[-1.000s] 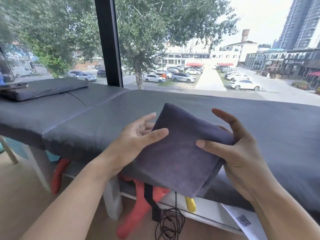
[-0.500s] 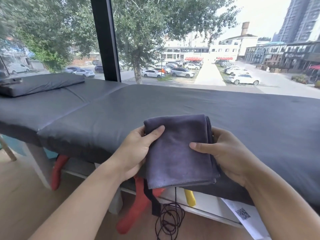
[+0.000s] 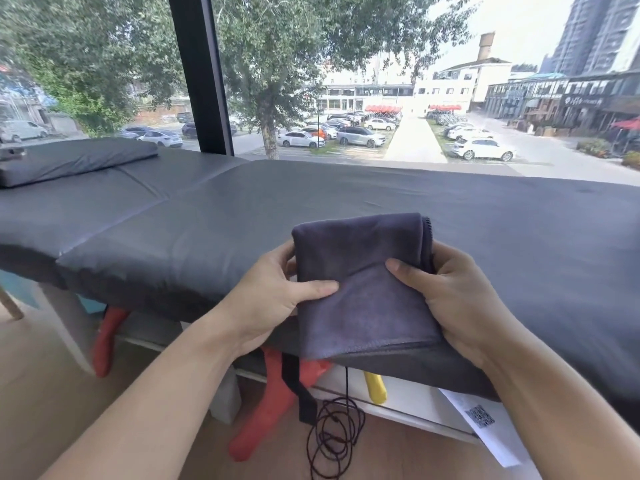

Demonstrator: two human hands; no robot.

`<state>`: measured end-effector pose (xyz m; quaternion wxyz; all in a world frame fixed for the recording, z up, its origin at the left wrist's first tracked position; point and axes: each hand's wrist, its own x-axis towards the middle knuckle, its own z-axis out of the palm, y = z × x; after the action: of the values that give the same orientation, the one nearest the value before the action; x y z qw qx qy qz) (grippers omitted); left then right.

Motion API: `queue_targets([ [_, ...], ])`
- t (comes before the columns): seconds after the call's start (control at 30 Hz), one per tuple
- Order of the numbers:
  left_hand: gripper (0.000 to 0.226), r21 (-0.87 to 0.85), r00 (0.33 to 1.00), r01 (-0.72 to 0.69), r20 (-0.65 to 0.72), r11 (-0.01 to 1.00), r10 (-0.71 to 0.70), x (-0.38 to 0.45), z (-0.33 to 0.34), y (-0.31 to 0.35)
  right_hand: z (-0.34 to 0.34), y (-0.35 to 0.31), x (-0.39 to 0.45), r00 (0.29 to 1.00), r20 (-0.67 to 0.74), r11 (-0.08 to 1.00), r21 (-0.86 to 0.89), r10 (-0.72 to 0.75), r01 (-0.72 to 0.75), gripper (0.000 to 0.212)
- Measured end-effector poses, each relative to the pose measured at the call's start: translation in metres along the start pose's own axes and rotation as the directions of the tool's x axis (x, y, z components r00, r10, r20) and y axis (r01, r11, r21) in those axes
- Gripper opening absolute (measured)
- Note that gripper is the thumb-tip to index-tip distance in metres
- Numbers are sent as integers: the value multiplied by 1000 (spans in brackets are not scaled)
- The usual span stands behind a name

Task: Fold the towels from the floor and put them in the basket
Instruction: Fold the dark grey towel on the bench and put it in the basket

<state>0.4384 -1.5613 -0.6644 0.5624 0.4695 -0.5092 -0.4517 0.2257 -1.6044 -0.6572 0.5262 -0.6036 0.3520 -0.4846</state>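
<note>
So we've got the folded grey towel [image 3: 367, 289] at 6 o'clock on the padded surface [image 3: 207, 220], left grip [image 3: 277, 299] and right grip [image 3: 453, 296] each pinching a side, thumbs on top.

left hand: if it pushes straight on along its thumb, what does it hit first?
The left hand points right across the folded towel it holds, so probably the right hand gripping the opposite edge; depth is unclear.

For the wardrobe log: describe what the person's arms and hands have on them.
Nothing is worn on either. The left hand and right hand are bare: no gloves, and no rings on the fingers that show. Both forearms are uncovered up to the picture's edge, with no sleeve, watch or bracelet in view.
</note>
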Motion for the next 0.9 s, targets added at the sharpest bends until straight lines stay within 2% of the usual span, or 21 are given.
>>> queue_targets([
  [0.1,42,84,994,-37,-98,996,45,2,0,-6,-6,-4,-4,993,115,987,-158,-15,34,22],
  [0.17,39,109,990,-73,-110,991,85,4,-2,-10,-7,-3,-5,996,76,977,-205,-44,59,29],
  [0.23,33,128,992,-98,-73,987,108,4,-5,-12,-6,0,-3,998,36,991,-121,-48,52,30],
  [0.3,30,150,990,-134,-12,979,138,4,-9,-11,-5,2,-1,999,34,1000,-20,10,-9,29],
  [0.43,58,144,988,-148,69,978,140,0,-17,-11,-12,0,0,986,159,998,-28,54,-50,46],
  [0.5,64,117,984,-144,123,983,129,-3,-20,-11,-16,-1,-1,976,211,998,-57,46,-35,52],
  [0.63,55,111,959,-109,271,988,76,-11,-23,-6,-26,-1,-3,964,264,938,-331,-10,101,49],
  [0.73,73,233,942,-146,331,962,63,-13,-21,-3,-29,-7,-5,956,289,819,-534,-55,209,45],
  [0.8,79,300,940,-181,333,937,75,-13,-18,-3,-30,-8,-6,949,308,768,-592,-61,242,48],
  [0.9,76,345,939,-205,332,916,85,-15,-16,-2,-32,-7,-8,938,341,706,-651,-55,278,51],
])
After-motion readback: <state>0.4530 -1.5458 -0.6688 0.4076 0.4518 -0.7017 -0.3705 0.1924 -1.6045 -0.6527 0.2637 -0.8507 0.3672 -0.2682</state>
